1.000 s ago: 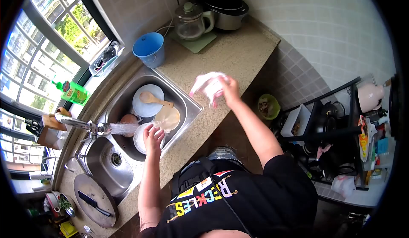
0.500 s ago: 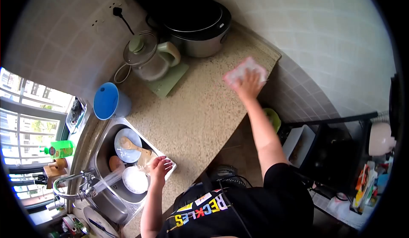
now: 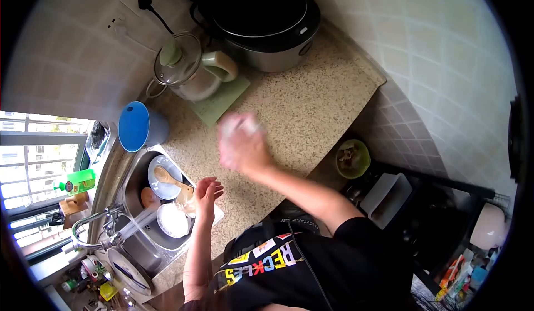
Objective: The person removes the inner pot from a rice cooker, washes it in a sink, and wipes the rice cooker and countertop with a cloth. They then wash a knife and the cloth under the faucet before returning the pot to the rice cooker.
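My right hand point(image 3: 246, 148) is pressed over a pink-edged white cloth point(image 3: 250, 124) on the speckled countertop point(image 3: 300, 110), right of the sink. Motion smears both, so the fingers are hard to make out. Above the sink's near corner hovers my left hand point(image 3: 207, 193), holding nothing, its fingers apart and slightly curled. Beside it in the metal sink point(image 3: 141, 184) lie a bluish plate point(image 3: 161, 186) with a wooden spatula point(image 3: 169, 178) across it and a white bowl point(image 3: 172, 220). Water runs from the faucet point(image 3: 114, 230).
A glass kettle point(image 3: 192, 72) stands on a green mat point(image 3: 222, 102), with a rice cooker point(image 3: 278, 38) behind it. A blue bucket point(image 3: 136, 126) sits by the sink corner. Below the counter edge is a green bin point(image 3: 360, 163) with scraps inside.
My right hand has swept the cloth left across the counter, from the far right end to near the kettle mat. My left hand stays by the sink. The view has shifted slightly.
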`<state>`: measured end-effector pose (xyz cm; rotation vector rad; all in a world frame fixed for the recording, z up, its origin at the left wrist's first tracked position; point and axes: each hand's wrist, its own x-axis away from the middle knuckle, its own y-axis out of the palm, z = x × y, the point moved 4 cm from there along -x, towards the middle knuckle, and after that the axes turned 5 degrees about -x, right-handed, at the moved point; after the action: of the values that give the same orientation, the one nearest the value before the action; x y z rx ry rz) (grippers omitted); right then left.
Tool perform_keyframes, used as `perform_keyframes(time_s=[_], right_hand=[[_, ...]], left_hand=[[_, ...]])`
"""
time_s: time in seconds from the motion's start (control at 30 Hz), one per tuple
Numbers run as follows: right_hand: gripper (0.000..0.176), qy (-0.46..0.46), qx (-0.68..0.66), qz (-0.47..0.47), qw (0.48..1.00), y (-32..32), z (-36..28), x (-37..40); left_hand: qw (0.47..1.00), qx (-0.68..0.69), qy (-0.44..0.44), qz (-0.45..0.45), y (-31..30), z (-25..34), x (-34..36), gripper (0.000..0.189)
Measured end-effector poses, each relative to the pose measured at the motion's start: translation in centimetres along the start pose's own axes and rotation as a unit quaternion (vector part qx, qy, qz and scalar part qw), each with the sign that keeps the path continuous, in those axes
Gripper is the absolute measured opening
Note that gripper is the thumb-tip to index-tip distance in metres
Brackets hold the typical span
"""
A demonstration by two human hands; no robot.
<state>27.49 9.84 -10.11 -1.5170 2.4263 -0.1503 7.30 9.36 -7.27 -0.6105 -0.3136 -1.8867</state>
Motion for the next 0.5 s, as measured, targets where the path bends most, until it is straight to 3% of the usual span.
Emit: perform_keyframes(time_s=[0.03, 0.07, 0.1, 0.17, 0.23, 0.27, 0.3, 0.33, 0.37, 0.4, 0.43, 0.47, 0.5], right_hand=[[0.035, -0.127, 0.277, -0.014, 0.952, 4.1, 0.4, 2.7], [0.031, -0.048, 0.067, -0.048, 0.995, 4.7, -2.4, 4.3], [0.028, 0.035, -0.148, -0.083, 0.985, 5.3, -5.3, 5.9], [0.031, -0.225, 0.008, -0.253, 0.941, 11.9, -2.8, 9.6], [0.023, -0.178, -0.087, -0.283, 0.938, 13.1, -3.3, 8.5], [0.011, 0.029, -0.193, -0.395, 0.898, 12.7, -3.7, 7.2], [0.013, 0.005, -0.11, -0.502, 0.858, 8.8, -7.8, 4.9], [0.016, 0.101, -0.367, -0.424, 0.822, 8.6, -6.4, 4.3], [0.023, 0.26, -0.302, -0.374, 0.838, 3.7, -9.1, 2.4], [0.03, 0.222, -0.314, -0.34, 0.858, 4.0, -4.4, 2.5], [0.029, 0.191, -0.363, -0.306, 0.859, 0.8, -5.2, 1.2], [0.027, 0.295, -0.266, -0.301, 0.867, -4.7, -7.8, -0.1], [0.029, 0.267, -0.266, -0.214, 0.901, -7.5, -6.4, -0.5]], left_hand=[[1.0, 0.0, 0.018, -0.002, 0.3, 0.6, -0.1, 0.018], [0.999, -0.007, 0.053, 0.005, 0.4, 1.6, -0.1, 0.017], [0.996, -0.016, 0.086, 0.013, 0.5, 2.4, 0.0, 0.017], [0.986, -0.057, 0.149, 0.047, 0.2, 4.2, 0.1, 0.015], [0.98, -0.046, 0.181, 0.071, -0.4, 5.6, 0.3, 0.015], [0.976, -0.052, 0.197, 0.081, -0.8, 6.4, 0.6, 0.015], [0.971, -0.052, 0.216, 0.093, -1.5, 6.6, 0.5, 0.016], [0.969, -0.053, 0.215, 0.106, -1.9, 7.2, 0.7, 0.017], [0.967, -0.053, 0.217, 0.121, -2.3, 7.9, 0.8, 0.018], [0.967, -0.03, 0.216, 0.132, -3.2, 7.9, 0.3, 0.021], [0.971, 0.005, 0.201, 0.128, -4.6, 7.2, -0.6, 0.027], [0.974, 0.027, 0.171, 0.147, -6.2, 6.6, -1.7, 0.031], [0.975, 0.05, 0.139, 0.167, -7.8, 6.1, -2.8, 0.036]])
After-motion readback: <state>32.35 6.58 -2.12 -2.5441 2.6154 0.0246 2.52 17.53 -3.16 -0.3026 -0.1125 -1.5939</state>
